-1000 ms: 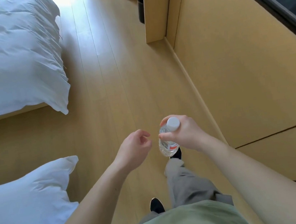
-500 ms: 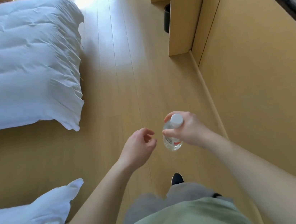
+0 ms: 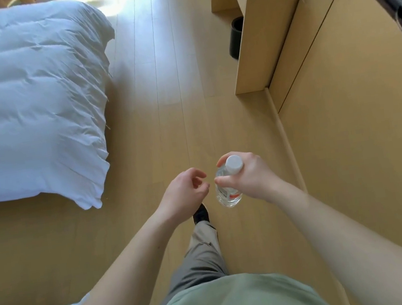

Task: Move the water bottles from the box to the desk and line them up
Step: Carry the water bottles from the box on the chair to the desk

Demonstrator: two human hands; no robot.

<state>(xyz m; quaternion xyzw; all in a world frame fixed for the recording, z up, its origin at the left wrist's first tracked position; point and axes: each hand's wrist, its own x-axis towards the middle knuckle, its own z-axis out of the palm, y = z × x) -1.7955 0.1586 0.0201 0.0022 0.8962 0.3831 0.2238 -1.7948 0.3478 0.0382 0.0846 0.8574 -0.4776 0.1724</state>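
Seen from above, mid-stride on a pale wood floor (image 3: 175, 104): right hand (image 3: 246, 174) wrapped around the neck of a clear water bottle (image 3: 227, 195), fingers clasping just under its white cap (image 3: 234, 164), bottle hanging upright over the floor, near the wood-panelled wall (image 3: 356, 119); left hand (image 3: 184, 193) just beside it, not touching, fingers loosely curled, holding nothing; one dark shoe (image 3: 200, 213) and a grey trouser leg (image 3: 203, 254) below the hands, green shirt (image 3: 235, 304) at the bottom edge; white duvet (image 3: 27, 103) draped over a bed at left; wooden desk (image 3: 253, 30) ahead at right, black bin (image 3: 236, 37) beneath it.
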